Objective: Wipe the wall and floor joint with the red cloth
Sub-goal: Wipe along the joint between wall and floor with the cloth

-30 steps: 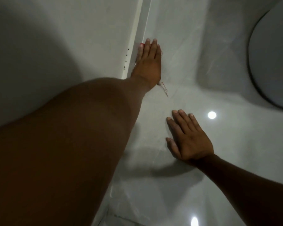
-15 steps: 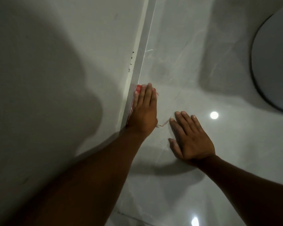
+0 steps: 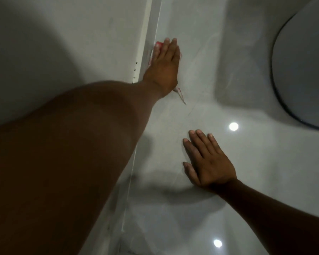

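Observation:
My left hand (image 3: 164, 67) lies flat on the red cloth (image 3: 157, 45), pressing it against the wall and floor joint (image 3: 156, 21) far ahead of me. Only a red edge of the cloth shows past my fingertips, and a frayed strip trails out beside my wrist. The rest of the cloth is hidden under my palm. My left arm stretches out along the joint and covers its nearer part. My right hand (image 3: 206, 161) rests flat on the glossy floor tile, fingers apart, holding nothing.
The grey wall (image 3: 72, 43) fills the left side, with small dark marks (image 3: 135, 69) near its skirting. A large round dark-rimmed object (image 3: 302, 61) stands on the floor at the upper right. Ceiling lights reflect off the shiny tiles (image 3: 233, 126).
My left hand has slid the cloth forward along the joint, away from me, after having pulled it back near my right hand. My right hand has stayed planted on the floor.

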### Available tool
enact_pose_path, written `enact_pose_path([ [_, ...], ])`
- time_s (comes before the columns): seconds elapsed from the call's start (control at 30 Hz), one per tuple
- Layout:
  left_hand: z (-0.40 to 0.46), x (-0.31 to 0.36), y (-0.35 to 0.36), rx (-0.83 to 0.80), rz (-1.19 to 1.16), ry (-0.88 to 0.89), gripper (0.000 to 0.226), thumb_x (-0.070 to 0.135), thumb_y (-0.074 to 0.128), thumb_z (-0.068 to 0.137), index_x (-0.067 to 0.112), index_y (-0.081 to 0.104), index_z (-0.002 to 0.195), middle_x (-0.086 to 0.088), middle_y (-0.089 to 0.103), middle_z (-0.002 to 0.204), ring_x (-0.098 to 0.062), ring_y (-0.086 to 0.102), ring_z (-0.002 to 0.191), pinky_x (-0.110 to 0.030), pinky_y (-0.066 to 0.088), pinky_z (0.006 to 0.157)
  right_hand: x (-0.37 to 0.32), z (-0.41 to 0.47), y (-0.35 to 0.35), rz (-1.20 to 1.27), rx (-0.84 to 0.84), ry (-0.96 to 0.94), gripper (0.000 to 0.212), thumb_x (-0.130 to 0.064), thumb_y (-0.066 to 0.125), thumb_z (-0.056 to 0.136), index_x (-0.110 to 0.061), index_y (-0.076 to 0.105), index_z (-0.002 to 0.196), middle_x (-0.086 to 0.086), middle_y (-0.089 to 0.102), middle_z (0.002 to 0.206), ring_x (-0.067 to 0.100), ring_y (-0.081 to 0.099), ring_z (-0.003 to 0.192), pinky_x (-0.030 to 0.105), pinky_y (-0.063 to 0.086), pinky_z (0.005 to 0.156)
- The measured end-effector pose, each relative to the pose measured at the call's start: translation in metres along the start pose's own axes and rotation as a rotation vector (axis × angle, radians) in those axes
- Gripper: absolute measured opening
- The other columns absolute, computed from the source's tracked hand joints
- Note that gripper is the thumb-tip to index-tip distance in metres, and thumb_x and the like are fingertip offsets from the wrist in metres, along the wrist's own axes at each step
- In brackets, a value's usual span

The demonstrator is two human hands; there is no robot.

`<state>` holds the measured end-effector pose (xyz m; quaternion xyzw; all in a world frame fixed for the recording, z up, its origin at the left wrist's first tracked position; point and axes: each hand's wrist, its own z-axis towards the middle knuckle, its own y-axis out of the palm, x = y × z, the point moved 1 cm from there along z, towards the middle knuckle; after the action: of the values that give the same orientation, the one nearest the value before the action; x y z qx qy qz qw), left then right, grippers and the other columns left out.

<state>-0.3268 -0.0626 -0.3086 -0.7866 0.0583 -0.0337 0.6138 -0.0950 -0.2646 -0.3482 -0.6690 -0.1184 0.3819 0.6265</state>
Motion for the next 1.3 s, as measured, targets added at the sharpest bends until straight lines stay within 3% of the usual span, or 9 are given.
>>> enact_pose_path([
  [0.1,0.002,0.003,-0.001,0.009,-0.061,-0.143,0.097,0.023,0.071,0.085,-0.002,0.010,0.157,-0.021,0.004,0.168,-0.041,-0.002,0.155,-0.053,-0.003,0.127,0.001,0.000,0.001,0.004,-0.002,0.002,0.068,-0.043,0.054,0.093,-0.007,0.047,0.150,0.019,0.037,0.160,0.034,0.029,0.152,0.052,0.024,0.124],
  [0.27,-0.021,0.009,0.005,0.037,-0.041,-0.158,0.088,0.013,0.063,0.084,-0.001,0.014,0.156,-0.023,0.008,0.167,-0.042,0.004,0.155,-0.051,0.000,0.127,-0.002,-0.001,0.001,0.007,-0.030,0.010,0.069,-0.044,0.052,0.093,-0.008,0.044,0.151,0.019,0.035,0.161,0.033,0.027,0.153,0.050,0.019,0.126],
  [0.43,-0.088,0.027,0.023,-0.035,0.047,-0.165,0.111,0.040,0.075,0.080,0.000,0.007,0.157,-0.025,0.004,0.167,-0.044,0.003,0.154,-0.053,0.004,0.127,0.000,0.000,0.001,0.003,-0.044,0.010,0.070,-0.044,0.054,0.093,-0.008,0.043,0.152,0.019,0.034,0.162,0.033,0.025,0.153,0.049,0.016,0.127],
  [0.57,-0.192,0.053,0.054,0.123,-0.105,-0.228,0.067,0.013,0.033,0.092,0.003,0.021,0.157,-0.021,0.018,0.166,-0.041,0.010,0.155,-0.052,0.013,0.127,0.002,0.001,0.001,-0.015,-0.065,0.005,0.070,-0.045,0.052,0.094,-0.008,0.041,0.153,0.020,0.033,0.162,0.033,0.024,0.154,0.048,0.013,0.127],
  [0.63,-0.260,0.071,0.071,0.149,-0.110,-0.274,0.060,0.006,0.037,0.096,0.004,0.030,0.156,-0.018,0.026,0.164,-0.039,0.016,0.154,-0.052,0.021,0.125,-0.001,0.000,0.001,-0.012,-0.061,-0.001,0.070,-0.046,0.049,0.095,-0.007,0.041,0.152,0.020,0.033,0.162,0.034,0.024,0.153,0.048,0.012,0.128],
  [0.73,-0.324,0.086,0.087,0.138,-0.126,-0.274,0.051,0.017,0.042,0.102,0.002,0.042,0.150,-0.019,0.038,0.159,-0.039,0.027,0.151,-0.051,0.025,0.124,-0.002,0.000,-0.002,0.005,-0.038,-0.011,0.070,-0.046,0.048,0.094,-0.006,0.043,0.151,0.022,0.035,0.160,0.037,0.027,0.152,0.050,0.014,0.127],
  [0.97,-0.273,0.068,0.082,0.266,-0.158,-0.180,0.052,0.004,0.051,0.096,0.000,0.044,0.148,-0.018,0.041,0.157,-0.039,0.033,0.149,-0.053,0.029,0.121,-0.003,-0.002,-0.001,0.019,-0.019,-0.029,0.069,-0.044,0.050,0.094,-0.004,0.043,0.150,0.025,0.035,0.159,0.041,0.028,0.151,0.054,0.016,0.125],
  [1.13,-0.207,0.048,0.056,0.202,-0.253,-0.166,0.067,-0.001,0.044,0.085,-0.001,0.037,0.151,-0.020,0.034,0.160,-0.043,0.025,0.151,-0.052,0.016,0.126,-0.001,0.000,-0.005,0.006,-0.128,0.011,0.074,-0.049,0.040,0.096,-0.006,0.032,0.156,0.023,0.023,0.165,0.036,0.016,0.155,0.052,0.008,0.127],
  [1.3,-0.300,0.075,0.070,0.127,-0.219,-0.203,0.078,0.003,0.043,0.083,0.008,0.024,0.158,-0.013,0.021,0.167,-0.035,0.011,0.156,-0.052,0.018,0.125,-0.003,-0.001,-0.007,0.043,-0.086,-0.009,0.073,-0.047,0.042,0.096,-0.005,0.033,0.155,0.024,0.026,0.164,0.038,0.018,0.155,0.051,0.007,0.127],
])
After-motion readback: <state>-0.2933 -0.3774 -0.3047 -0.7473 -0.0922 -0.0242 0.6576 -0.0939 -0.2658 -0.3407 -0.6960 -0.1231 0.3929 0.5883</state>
